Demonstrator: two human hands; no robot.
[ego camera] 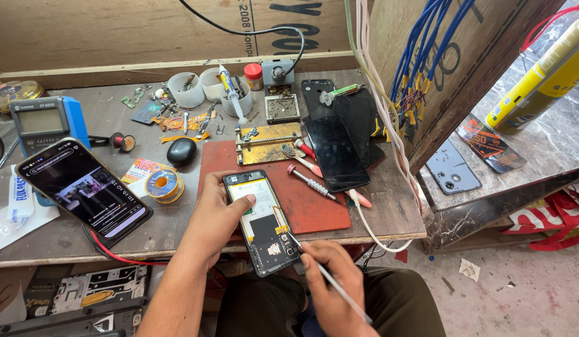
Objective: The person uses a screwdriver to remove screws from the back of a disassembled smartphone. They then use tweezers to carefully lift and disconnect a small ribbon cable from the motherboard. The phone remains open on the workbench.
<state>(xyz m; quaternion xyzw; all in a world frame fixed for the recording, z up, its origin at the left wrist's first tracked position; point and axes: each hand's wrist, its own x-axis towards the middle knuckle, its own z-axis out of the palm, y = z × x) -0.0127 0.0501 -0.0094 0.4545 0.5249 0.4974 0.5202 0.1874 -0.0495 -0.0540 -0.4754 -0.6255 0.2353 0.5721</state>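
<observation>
Head view, left to right: blue multimeter (44, 122) at the far left of the worktop (102, 234), lit smartphone (83, 187) propped in front of it, solder spool (164, 185) and black oval case (181, 151) further along. Left hand (214, 215) flat, fingers spread open, pressing down on the opened phone (262, 221) without gripping, index fingertip on its pale upper part. Opened phone lying back-off, half on the red mat (314, 206), lower end past the worktop edge. Right hand (330, 284) closed around thin tweezers (327, 274), possibly a probe, tip touching the phone's lower board. Dark phone screen (336, 153) and screwdrivers (311, 182) just right.
</observation>
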